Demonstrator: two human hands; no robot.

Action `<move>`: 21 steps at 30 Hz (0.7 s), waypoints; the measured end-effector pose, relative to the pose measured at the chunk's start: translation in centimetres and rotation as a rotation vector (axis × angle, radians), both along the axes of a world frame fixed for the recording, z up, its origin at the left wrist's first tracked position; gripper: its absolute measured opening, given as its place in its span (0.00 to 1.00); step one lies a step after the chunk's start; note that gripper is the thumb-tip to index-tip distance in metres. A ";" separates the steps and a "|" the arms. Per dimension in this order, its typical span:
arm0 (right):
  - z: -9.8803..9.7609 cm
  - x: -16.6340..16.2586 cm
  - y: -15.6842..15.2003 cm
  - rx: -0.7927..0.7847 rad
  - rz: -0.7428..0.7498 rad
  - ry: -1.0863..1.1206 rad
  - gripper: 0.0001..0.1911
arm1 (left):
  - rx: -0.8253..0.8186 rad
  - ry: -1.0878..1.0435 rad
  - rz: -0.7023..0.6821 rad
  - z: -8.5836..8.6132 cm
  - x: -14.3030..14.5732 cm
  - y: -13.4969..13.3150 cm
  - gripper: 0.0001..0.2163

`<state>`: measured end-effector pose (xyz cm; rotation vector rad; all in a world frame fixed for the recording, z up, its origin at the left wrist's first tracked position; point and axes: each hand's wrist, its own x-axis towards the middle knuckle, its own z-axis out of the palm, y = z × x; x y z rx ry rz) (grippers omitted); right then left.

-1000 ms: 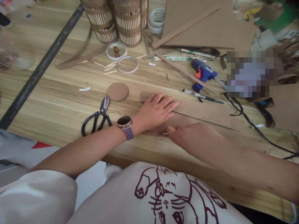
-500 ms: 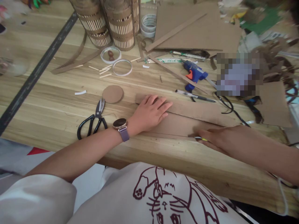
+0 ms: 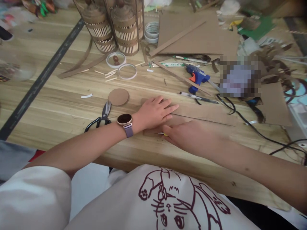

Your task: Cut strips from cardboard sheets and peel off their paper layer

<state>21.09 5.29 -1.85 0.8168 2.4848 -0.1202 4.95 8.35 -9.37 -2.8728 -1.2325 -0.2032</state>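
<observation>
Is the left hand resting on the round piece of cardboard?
No, the left hand lies on the long cardboard, apart from the round piece.

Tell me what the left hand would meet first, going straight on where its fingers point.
The left hand would probably meet the slim clear-and-black pen, lying just beyond the flat brown cardboard strip under that hand, though depth leaves this uncertain.

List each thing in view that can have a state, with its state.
left hand: open, palm down on cardboard
right hand: closed on yellow tool
cardboard: lying flat
yellow tool: mostly hidden
watch: screen dark
scissors: lying flat, partly hidden
glue gun: lying down, power unclear
pen: lying flat
slatted cylinders: upright
</observation>
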 end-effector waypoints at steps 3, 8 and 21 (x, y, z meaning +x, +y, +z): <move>0.0 -1.0 0.1 0.035 0.028 0.007 0.11 | -0.021 -0.012 -0.003 -0.1 -0.4 0.3 0.21; 0.0 -1.4 0.3 0.045 0.064 -0.006 0.10 | -0.023 -0.049 0.019 -0.4 -0.5 0.2 0.21; -0.7 -1.6 0.1 0.034 0.043 -0.019 0.12 | -0.047 -0.081 0.012 -0.3 -0.5 0.1 0.21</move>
